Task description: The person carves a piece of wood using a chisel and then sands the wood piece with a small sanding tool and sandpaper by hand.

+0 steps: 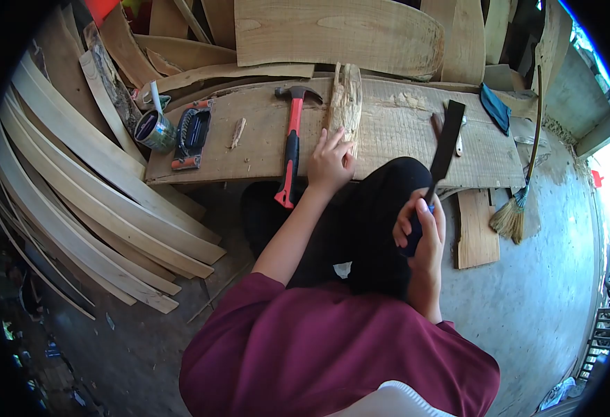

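Note:
My left hand [331,164] lies on the near end of a rough, splintered piece of wood [348,97], its fingers spread over the surface. That piece rests across a wide plank used as a bench [395,139]. Raised over my right knee, my right hand [423,229] is closed round the blue handle of a flat file [448,142], whose dark blade points up and away from me. A claw hammer [292,142] with a red and black handle lies just left of my left hand, its grip jutting past the plank's front edge.
On the plank's left are a sanding block [193,134], a can [155,131] and a wood chip [237,133]. A blue cloth [495,108] hangs at the right, near a broom [511,215]. Curved boards [110,187] are stacked at left; a large board [333,35] stands behind.

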